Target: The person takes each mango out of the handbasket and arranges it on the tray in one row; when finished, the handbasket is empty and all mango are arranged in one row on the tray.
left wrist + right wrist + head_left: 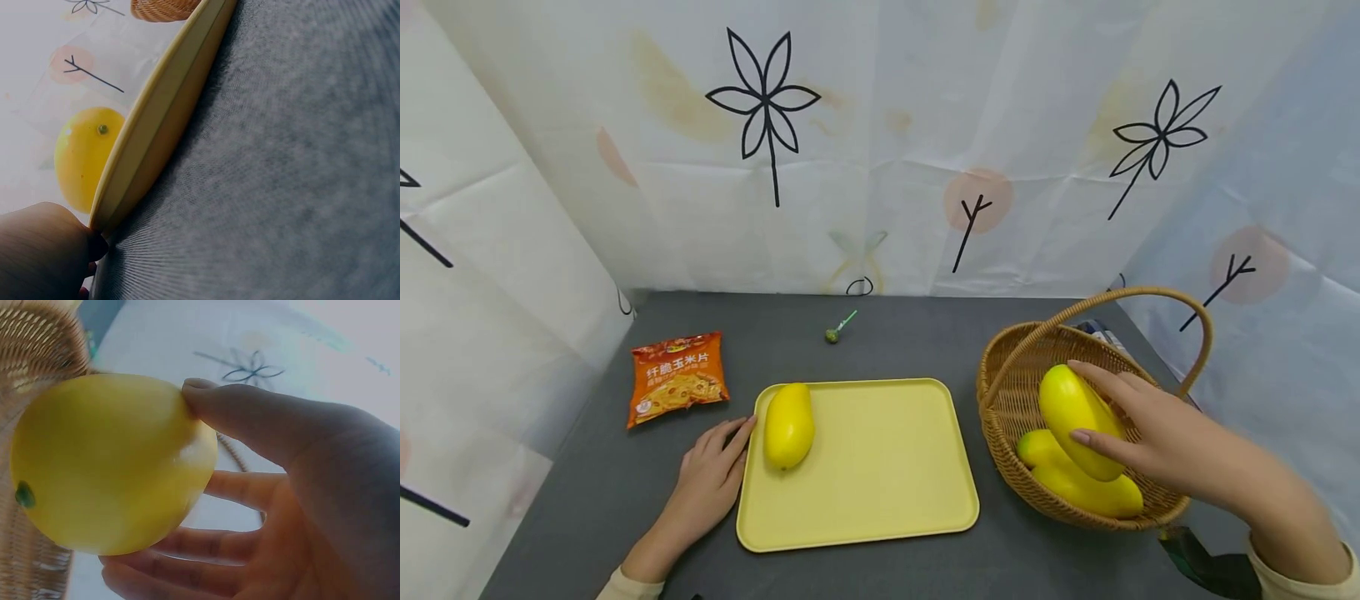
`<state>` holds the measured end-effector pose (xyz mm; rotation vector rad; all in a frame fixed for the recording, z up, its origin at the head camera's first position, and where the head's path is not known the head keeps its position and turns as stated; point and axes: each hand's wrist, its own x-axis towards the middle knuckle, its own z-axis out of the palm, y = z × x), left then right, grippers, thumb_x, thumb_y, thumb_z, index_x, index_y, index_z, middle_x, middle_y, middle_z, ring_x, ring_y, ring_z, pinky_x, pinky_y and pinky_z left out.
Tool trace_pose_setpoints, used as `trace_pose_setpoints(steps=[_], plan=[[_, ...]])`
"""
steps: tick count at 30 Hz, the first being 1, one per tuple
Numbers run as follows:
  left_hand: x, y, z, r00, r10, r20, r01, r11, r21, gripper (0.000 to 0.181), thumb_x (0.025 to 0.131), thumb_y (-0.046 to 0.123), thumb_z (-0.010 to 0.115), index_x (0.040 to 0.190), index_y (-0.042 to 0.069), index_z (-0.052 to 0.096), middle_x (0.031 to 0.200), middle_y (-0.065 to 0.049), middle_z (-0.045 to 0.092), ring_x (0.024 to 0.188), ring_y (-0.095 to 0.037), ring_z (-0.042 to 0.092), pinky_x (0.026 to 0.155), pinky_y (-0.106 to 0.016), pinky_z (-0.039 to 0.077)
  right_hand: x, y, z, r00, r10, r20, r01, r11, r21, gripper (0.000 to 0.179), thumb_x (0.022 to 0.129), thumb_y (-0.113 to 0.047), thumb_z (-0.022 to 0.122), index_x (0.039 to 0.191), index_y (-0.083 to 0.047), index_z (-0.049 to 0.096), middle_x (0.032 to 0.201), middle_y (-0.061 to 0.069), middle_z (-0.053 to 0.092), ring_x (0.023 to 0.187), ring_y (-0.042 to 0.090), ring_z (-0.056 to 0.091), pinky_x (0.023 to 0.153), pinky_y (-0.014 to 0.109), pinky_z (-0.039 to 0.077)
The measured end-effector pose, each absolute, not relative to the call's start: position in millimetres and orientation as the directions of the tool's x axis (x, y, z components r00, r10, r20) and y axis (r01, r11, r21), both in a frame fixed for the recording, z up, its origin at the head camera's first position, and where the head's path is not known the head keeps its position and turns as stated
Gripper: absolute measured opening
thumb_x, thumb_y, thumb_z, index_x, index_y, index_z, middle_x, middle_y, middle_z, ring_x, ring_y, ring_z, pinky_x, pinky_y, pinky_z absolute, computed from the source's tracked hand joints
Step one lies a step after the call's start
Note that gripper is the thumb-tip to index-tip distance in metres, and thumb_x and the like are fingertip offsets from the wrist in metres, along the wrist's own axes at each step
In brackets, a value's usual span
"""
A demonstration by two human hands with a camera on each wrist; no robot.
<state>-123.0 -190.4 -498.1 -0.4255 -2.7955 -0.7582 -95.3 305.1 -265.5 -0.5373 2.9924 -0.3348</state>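
Your right hand (1157, 423) has a yellow mango (1078, 421) gripped between thumb and fingers, spread only about as wide as its girth, inside the mouth of the wicker basket (1017, 375) and overlapping a second mango (1075, 492), though you cannot tell whether they touch. Its smooth skin could slip if your thumb sits off-centre, and too low a lift could knock the arched handle (1150, 291). Its long axis slants from far left to near right, green nub (25, 494) towards your wrist camera, while your left hand's (717, 471) relaxed fingers touch the yellow tray (887, 467)
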Motion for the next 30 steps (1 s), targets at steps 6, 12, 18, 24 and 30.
trace_pose_setpoints(steps=[6, 12, 18, 24, 30], plan=[[-123.8, -191.6, -497.1, -0.937, 0.220, 0.271, 0.325, 0.834, 0.446, 0.053, 0.097, 0.011, 0.053, 0.148, 0.016, 0.038, 0.140, -0.014, 0.045, 0.129, -0.039, 0.036, 0.090, -0.063, 0.031, -79.2, 288.0, -263.6, -0.931, -0.365, 0.025, -0.362, 0.911, -0.198, 0.073, 0.088, -0.050, 0.064, 0.148, -0.020, 0.035, 0.116, 0.006, 0.055, 0.083, 0.011, 0.049, 0.063, 0.027, 0.044], [-123.6, -192.2, -496.6, -0.940, 0.220, 0.262, 0.320, 0.836, 0.445, 0.054, 0.097, 0.011, 0.053, 0.149, 0.016, 0.038, 0.140, -0.014, 0.045, 0.129, -0.039, 0.036, 0.091, -0.063, 0.031, -68.3, 257.9, -269.6, -0.906, -0.405, 0.120, -0.422, 0.870, -0.253, 0.073, 0.087, -0.045, 0.068, 0.149, -0.025, 0.034, 0.108, -0.002, 0.055, 0.081, 0.005, 0.051, 0.062, 0.024, 0.048], [-122.8, -191.0, -497.6, -0.941, 0.222, 0.257, 0.319, 0.836, 0.447, 0.054, 0.098, 0.012, 0.053, 0.149, 0.017, 0.037, 0.141, -0.014, 0.044, 0.130, -0.039, 0.035, 0.091, -0.063, 0.030, -73.0, 225.4, -284.0, -0.891, -0.426, 0.154, -0.453, 0.816, -0.360, 0.071, 0.089, -0.048, 0.063, 0.149, -0.026, 0.033, 0.115, -0.006, 0.056, 0.095, 0.005, 0.057, 0.077, 0.029, 0.053], [-122.6, -189.5, -496.5, -0.940, 0.222, 0.261, 0.321, 0.835, 0.446, 0.054, 0.097, 0.012, 0.053, 0.149, 0.017, 0.039, 0.141, -0.013, 0.045, 0.130, -0.038, 0.036, 0.092, -0.063, 0.030, -85.2, 199.1, -303.7, -0.895, -0.424, 0.139, -0.443, 0.802, -0.401, 0.072, 0.089, -0.055, 0.058, 0.149, -0.023, 0.035, 0.109, -0.007, 0.056, 0.088, 0.005, 0.052, 0.073, 0.026, 0.049], [-122.3, -189.5, -495.1, -0.942, 0.217, 0.256, 0.315, 0.834, 0.454, 0.053, 0.097, 0.012, 0.053, 0.148, 0.018, 0.039, 0.141, -0.013, 0.045, 0.131, -0.038, 0.035, 0.093, -0.063, 0.029, -101.6, 170.0, -321.6, -0.920, -0.388, 0.045, -0.362, 0.802, -0.476, 0.074, 0.086, -0.062, 0.057, 0.148, -0.026, 0.036, 0.095, -0.007, 0.054, 0.083, 0.007, 0.051, 0.068, 0.026, 0.045]])
